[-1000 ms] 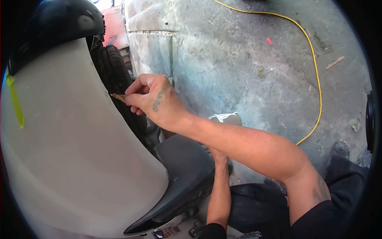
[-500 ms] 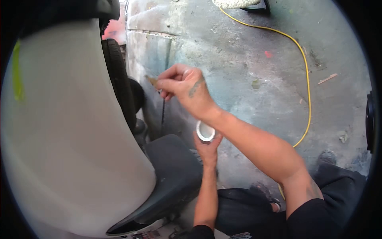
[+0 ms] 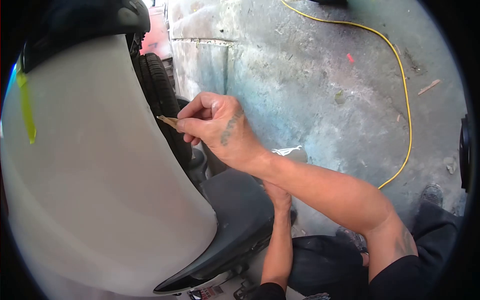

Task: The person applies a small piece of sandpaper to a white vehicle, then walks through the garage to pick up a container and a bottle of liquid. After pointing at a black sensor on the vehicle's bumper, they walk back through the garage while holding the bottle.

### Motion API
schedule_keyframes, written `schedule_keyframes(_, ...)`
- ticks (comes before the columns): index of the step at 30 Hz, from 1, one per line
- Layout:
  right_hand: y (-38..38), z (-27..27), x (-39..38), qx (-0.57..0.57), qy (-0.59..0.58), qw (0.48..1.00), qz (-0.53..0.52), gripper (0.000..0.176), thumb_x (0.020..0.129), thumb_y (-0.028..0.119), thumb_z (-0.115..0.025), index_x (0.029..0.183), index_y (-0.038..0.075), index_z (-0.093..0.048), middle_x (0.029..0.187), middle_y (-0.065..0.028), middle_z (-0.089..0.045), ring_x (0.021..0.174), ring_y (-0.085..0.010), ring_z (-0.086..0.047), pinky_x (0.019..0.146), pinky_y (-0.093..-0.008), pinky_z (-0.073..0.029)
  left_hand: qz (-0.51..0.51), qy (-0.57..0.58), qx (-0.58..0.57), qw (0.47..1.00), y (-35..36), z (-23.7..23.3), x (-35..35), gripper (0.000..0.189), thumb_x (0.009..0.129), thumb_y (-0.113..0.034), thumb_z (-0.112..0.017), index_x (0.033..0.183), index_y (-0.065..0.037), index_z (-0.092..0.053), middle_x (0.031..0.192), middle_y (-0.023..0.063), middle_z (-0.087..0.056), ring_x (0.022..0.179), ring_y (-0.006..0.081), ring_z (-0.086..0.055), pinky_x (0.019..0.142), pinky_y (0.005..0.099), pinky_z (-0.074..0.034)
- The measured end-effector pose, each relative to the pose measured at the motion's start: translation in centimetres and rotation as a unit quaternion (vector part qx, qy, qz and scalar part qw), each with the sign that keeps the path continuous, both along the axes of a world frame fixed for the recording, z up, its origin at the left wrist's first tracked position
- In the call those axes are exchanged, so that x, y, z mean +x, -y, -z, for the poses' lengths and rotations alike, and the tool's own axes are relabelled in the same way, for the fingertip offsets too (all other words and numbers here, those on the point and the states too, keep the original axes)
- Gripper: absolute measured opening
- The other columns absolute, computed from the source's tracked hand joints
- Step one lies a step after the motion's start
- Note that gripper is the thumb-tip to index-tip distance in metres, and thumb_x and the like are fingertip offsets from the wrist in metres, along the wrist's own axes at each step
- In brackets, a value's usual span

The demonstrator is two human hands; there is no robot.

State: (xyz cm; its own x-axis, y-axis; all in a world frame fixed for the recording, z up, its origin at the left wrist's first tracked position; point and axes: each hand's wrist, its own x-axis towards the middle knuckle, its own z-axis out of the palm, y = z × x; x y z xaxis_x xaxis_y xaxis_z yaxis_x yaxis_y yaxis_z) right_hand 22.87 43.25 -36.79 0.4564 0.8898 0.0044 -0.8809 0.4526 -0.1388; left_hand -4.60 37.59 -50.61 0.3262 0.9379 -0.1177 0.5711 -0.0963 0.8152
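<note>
My right hand point(image 3: 216, 128) reaches across to the left, thumb and fingers pinching a small folded tan piece point(image 3: 168, 121); it looks like paper, but I cannot tell for sure. Its tip points at the edge of a large, smooth grey car body panel point(image 3: 105, 160). Beneath my right forearm, my left hand point(image 3: 278, 194) holds a cup point(image 3: 299, 154) with white drips on its rim. The forearm hides the left fingers and much of the cup.
A black tire point(image 3: 156, 82) sits behind the panel edge, with black plastic trim point(image 3: 240, 200) below it. Yellow-green tape point(image 3: 27, 112) hangs on the panel's left. A yellow cord point(image 3: 407, 107) curves over the stained concrete floor point(image 3: 300, 90).
My right hand has moved left and slightly down, bringing the tan piece up to the panel edge. The cup has shifted right and now tilts, its opening no longer facing me.
</note>
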Motion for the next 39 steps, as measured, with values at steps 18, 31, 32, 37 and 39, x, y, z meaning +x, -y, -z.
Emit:
schedule_keyframes(18, -0.9, -0.5, 1.2, 0.028, 0.041, 0.999, -0.001, 0.010, 0.091, 0.006, -0.071, 0.093, -0.004, -0.068, 0.079, -0.0069, -0.070, 0.071, -0.0088, -0.066, 0.067, -0.0238, -0.056, -0.092, 0.042, -0.202, 0.974, 2.2, 0.4, 2.3, 0.027, 0.101, -0.018, -0.066, 0.122, -0.001, -0.063, 0.103, 0.0051, -0.067, 0.091, 0.0149, -0.065, 0.080, 0.0319, -0.055)
schedule_keyframes(31, -1.2, -0.9, 0.8, 0.028, 0.051, 0.998, 0.009, 0.009, 0.091, 0.004, -0.071, 0.093, -0.004, -0.068, 0.081, -0.0068, -0.070, 0.072, -0.0097, -0.066, 0.067, -0.0241, -0.056, -0.094, 0.006, -0.191, 0.977, 1.4, 0.3, 2.6, 0.036, 0.097, -0.019, -0.070, 0.127, -0.001, -0.060, 0.108, 0.0075, -0.064, 0.095, 0.0167, -0.062, 0.082, 0.0325, -0.052)
schedule_keyframes(32, -1.2, -0.9, 0.6, 0.022, 0.038, 0.999, 0.014, 0.009, 0.090, 0.004, -0.071, 0.093, -0.004, -0.068, 0.081, -0.0069, -0.070, 0.072, -0.0099, -0.066, 0.067, -0.0242, -0.056, -0.094, 0.007, -0.192, 0.977, 1.4, 0.3, 2.5, 0.038, 0.096, -0.019, -0.071, 0.127, -0.001, -0.060, 0.109, 0.0079, -0.064, 0.096, 0.0172, -0.062, 0.083, 0.0329, -0.051)
schedule_keyframes(37, -1.1, -0.8, 0.5, 0.015, 0.028, 0.999, 0.020, 0.009, 0.090, 0.004, -0.071, 0.093, -0.004, -0.068, 0.082, -0.0072, -0.071, 0.072, -0.0105, -0.068, 0.067, -0.0245, -0.056, -0.086, 0.005, -0.182, 0.980, 1.5, 0.2, 2.3, 0.044, 0.094, -0.020, -0.073, 0.129, 0.000, -0.058, 0.114, 0.0098, -0.063, 0.101, 0.0195, -0.061, 0.087, 0.0346, -0.050)
schedule_keyframes(39, -0.9, -1.0, 0.6, 0.015, 0.028, 0.999, 0.016, 0.009, 0.090, 0.004, -0.071, 0.093, -0.003, -0.068, 0.082, -0.0076, -0.071, 0.072, -0.0107, -0.068, 0.067, -0.0246, -0.057, -0.084, 0.004, -0.179, 0.980, 1.3, 0.2, 2.3, 0.046, 0.093, -0.021, -0.074, 0.130, 0.000, -0.057, 0.116, 0.0106, -0.062, 0.103, 0.0204, -0.060, 0.088, 0.0353, -0.049)
